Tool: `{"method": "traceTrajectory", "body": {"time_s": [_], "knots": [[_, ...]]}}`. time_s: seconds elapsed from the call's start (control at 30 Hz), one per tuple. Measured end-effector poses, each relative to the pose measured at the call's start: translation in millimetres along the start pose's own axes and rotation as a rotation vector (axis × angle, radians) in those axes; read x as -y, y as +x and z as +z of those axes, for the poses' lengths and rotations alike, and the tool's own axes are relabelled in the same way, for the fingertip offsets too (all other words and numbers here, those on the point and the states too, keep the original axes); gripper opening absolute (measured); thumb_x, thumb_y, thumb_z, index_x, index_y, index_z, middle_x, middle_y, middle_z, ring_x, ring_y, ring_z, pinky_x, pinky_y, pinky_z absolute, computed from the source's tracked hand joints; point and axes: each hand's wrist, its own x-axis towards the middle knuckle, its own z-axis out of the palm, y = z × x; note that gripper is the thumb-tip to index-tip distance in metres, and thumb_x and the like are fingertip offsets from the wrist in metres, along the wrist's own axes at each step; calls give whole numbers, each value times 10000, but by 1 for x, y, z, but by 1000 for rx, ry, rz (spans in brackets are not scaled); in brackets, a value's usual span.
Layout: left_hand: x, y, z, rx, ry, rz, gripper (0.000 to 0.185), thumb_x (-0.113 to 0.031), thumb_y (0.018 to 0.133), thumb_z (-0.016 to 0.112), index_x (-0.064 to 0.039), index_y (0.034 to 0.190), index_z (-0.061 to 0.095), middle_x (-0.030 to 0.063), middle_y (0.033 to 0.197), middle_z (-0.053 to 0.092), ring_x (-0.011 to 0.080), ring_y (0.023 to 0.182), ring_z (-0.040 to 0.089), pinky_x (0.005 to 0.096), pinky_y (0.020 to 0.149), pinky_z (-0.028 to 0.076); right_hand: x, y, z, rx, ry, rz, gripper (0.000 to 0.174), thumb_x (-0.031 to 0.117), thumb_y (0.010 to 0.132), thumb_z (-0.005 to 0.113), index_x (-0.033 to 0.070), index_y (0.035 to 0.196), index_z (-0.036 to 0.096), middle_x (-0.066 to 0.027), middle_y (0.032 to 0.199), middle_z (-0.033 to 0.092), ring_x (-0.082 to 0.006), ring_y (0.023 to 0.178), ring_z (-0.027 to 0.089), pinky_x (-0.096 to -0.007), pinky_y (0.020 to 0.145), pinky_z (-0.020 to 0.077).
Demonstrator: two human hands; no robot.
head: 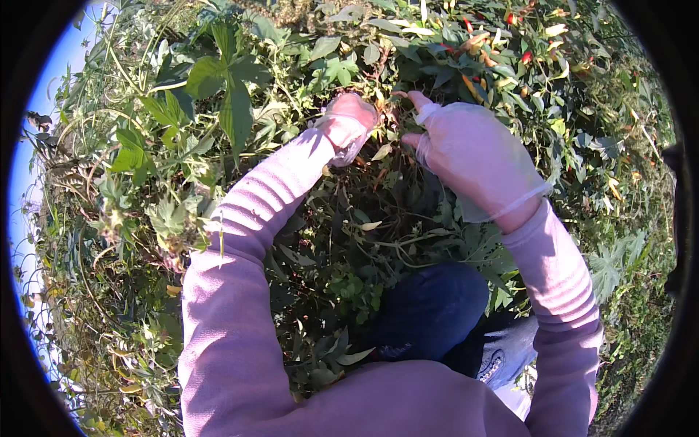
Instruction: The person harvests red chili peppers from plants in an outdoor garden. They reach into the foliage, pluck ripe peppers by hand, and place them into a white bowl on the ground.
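My left hand (349, 121), in a thin clear plastic glove, is curled among the stems at upper centre. Its fingertips are hidden, so I cannot tell whether it grips anything. Just to its right is my right hand (478, 155), in a loose translucent glove with bare fingertips showing. Thumb and forefinger point left and stand apart, with no object plainly between them. Dry reddish-brown leaves and stems (389, 117) lie between the hands. Beyond my right hand, a chili pepper plant bears red peppers (526, 57), orange peppers (471, 87) and pale yellow peppers (556, 30).
Broad-leaved vines (236, 112) tangle at the left. Below my hands, a pale pepper (371, 225) shows among shaded stems. My knee in dark blue trousers (437, 308) presses into the foliage, and a whitish printed plastic bag (510, 349) lies beside it.
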Motion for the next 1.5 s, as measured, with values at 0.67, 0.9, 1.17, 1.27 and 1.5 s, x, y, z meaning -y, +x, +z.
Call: {"method": "traceTrajectory", "body": {"time_s": [0.67, 0.9, 1.17, 1.27, 1.5], "knots": [[-1, -17, 0, -104, -408, -194, 216, -215, 929, 634, -71, 771, 659, 44, 628, 588, 178, 596, 591, 307, 578, 506, -51, -88, 52, -173, 136, 176, 90, 138, 722, 639, 81, 790, 642, -128, 710, 633, -314, 720, 650, -415, 681, 538], [-5, -18, -59, -186, -498, -268, 324, -155, 816, 736, -71, 1126, 689, 102, 970, 724, 231, 806, 690, 324, 762, 535, -46, -87, 44, 93, 95, 340, 93, 147, 738, 607, 84, 788, 653, -137, 715, 635, -327, 729, 652, -425, 695, 540], [-25, 21, -66, 13, -179, -90, 488, -83, 823, 505, -29, 1305, 556, 232, 1005, 683, 375, 909, 680, 442, 826, 543, -44, -89, 41, 57, 201, 329, 104, 102, 735, 608, 71, 814, 666, -141, 702, 632, -334, 713, 646, -426, 681, 542], [-29, 28, -70, 66, -77, -29, 261, -128, 858, 528, -12, 1048, 665, 188, 943, 706, 338, 865, 700, 424, 787, 560, -45, -88, 47, 36, 222, 324, 94, 91, 734, 604, 59, 804, 658, -144, 696, 627, -341, 711, 643, -429, 684, 538], [-11, 29, -35, 38, -313, -126, 246, -163, 760, 629, -17, 951, 684, 202, 887, 693, 368, 841, 675, 431, 749, 538, -45, -91, 48, 74, 204, 382, 78, 78, 729, 600, 60, 784, 652, -146, 690, 621, -339, 712, 641, -421, 692, 533]]}}
